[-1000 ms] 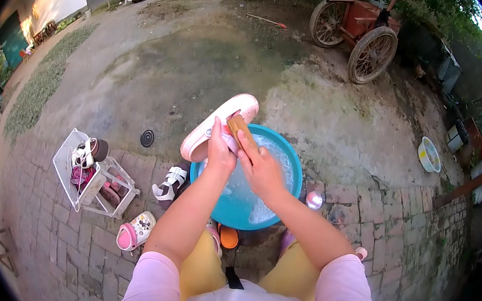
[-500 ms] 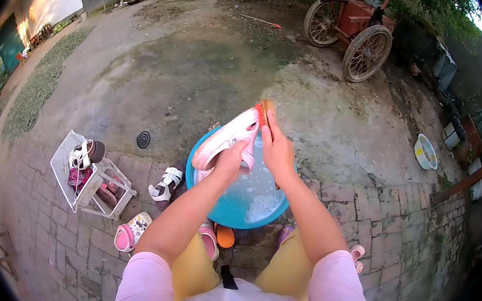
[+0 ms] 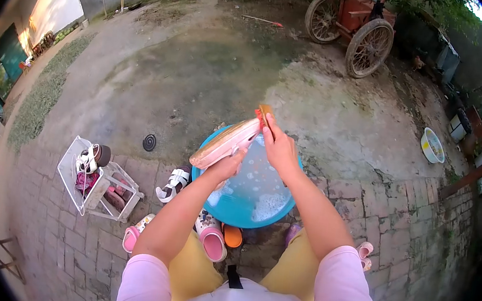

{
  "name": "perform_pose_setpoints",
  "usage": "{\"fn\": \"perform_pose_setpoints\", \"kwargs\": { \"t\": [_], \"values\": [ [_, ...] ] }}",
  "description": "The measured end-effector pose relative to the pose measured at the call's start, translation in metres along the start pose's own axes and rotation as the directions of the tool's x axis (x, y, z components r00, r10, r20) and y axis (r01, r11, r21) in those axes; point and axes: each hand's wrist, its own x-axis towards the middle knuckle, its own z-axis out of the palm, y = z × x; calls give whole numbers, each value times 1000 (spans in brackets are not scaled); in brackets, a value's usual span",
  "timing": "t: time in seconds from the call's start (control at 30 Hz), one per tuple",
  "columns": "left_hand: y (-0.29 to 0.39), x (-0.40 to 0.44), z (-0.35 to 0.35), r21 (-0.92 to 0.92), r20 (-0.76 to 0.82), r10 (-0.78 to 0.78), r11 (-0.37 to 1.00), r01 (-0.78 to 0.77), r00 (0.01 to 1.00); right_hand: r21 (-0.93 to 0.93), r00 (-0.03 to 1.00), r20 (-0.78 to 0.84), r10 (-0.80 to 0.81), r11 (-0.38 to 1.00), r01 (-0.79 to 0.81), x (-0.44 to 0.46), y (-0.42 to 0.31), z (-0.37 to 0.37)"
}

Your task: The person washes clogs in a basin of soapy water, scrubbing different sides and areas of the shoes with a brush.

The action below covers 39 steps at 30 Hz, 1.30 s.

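My left hand point(image 3: 229, 166) grips a pale pink clog point(image 3: 227, 144) above the basin, its brownish sole tipped upward. A scrubbing brush point(image 3: 264, 113) with a wooden back and red bristles is in my right hand point(image 3: 280, 149), its bristles against the clog's far end. Below both hands stands a blue basin point(image 3: 234, 215) of cloudy, sudsy water point(image 3: 255, 178). Close to its near side lie a white clog with a pink lining point(image 3: 212, 242) and an orange shoe point(image 3: 232, 235). A white-strapped sandal point(image 3: 174, 183) rests at the basin's left.
A white rack point(image 3: 102, 189) holding shoes stands on the bricks at left, with a pink-and-white clog point(image 3: 137, 235) nearby. Small pink shoes point(image 3: 364, 254) sit by my right knee. A white basin point(image 3: 432, 145) is farther right; a red cart point(image 3: 354, 21) stands at the back.
The clog has rolled in my left hand, so its sole faces up instead of its upper. The brush stays at its far end. My view has shifted slightly.
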Motion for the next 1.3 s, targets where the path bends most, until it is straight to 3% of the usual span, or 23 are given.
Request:
{"fn": "perform_pose_setpoints", "kwargs": {
  "t": [0.03,0.07,0.13,0.17,0.27,0.33,0.37,0.4,0.47,0.53,0.57,0.6,0.63,0.7,0.73,0.77,0.83,0.87,0.93,1.0,1.13,1.23,1.3],
  "values": [
    [-4,-1,4,190,-149,236,960,-206,960,28,1000,5,7,1000,-8,-3,3,0],
    [-5,5,-1,189,-149,237,960,-208,960,54,1000,9,14,998,-14,-6,4,0],
    [-8,16,-17,-326,128,-68,939,107,989,47,995,32,-93,995,92,-26,-15,15],
    [-9,13,-17,-420,162,-111,891,170,981,54,979,49,-196,980,193,-35,-23,20],
    [22,-13,-9,-310,-10,-120,944,111,993,74,1000,-5,-25,997,25,1,-2,7],
    [-24,31,-3,137,38,-40,990,34,999,102,996,43,77,991,-81,-6,-4,8],
    [-26,38,-6,16,120,95,995,-98,988,64,996,67,-65,996,61,-20,-14,14],
    [-32,36,-7,-34,174,119,993,-115,978,31,974,106,-198,980,196,-31,-18,17],
    [-6,11,-21,-137,281,165,982,-130,946,8,976,87,-199,980,199,-23,-18,13],
    [19,-6,-24,-169,222,-24,984,62,975,-7,976,53,-213,977,213,-15,-14,9],
    [10,-5,-18,-156,138,221,967,-199,965,-4,990,98,-106,994,107,-12,-5,7],
    [4,0,-19,-160,133,219,967,-197,966,-10,989,145,4,1000,-3,-11,0,6],
    [15,2,-24,-160,234,137,982,-101,963,-50,976,86,-199,978,203,-20,-2,13],
    [24,-1,-29,-234,375,-61,959,159,925,-60,966,57,-251,965,254,-25,-10,15],
    [14,-2,-25,-233,378,-65,959,163,923,-60,953,10,-303,951,303,-26,-14,16],
    [-1,-1,-17,-167,289,74,986,-25,954,-65,986,46,-162,984,165,-15,-4,11],
    [-10,6,-14,60,130,422,900,-432,897,-110,991,52,-121,986,126,-9,18,6],
    [-8,9,-18,59,123,421,901,-430,899,-158,996,61,-73,984,81,-9,24,7],
    [-4,13,-25,-205,33,1,979,6,999,-159,981,10,-196,968,195,-17,21,10],
    [-26,34,-33,-340,74,91,938,-61,993,-189,967,-18,-253,951,245,-24,7,8],
    [-19,29,-38,-451,-114,130,876,-168,985,-143,935,79,-345,924,354,-33,15,21],
    [-18,26,-37,-239,-134,214,941,-241,968,-178,955,180,-237,947,268,-39,6,23],
    [-21,30,-44,-154,-75,153,975,-163,985,-162,962,162,-221,955,247,-34,14,24]
  ]
}}
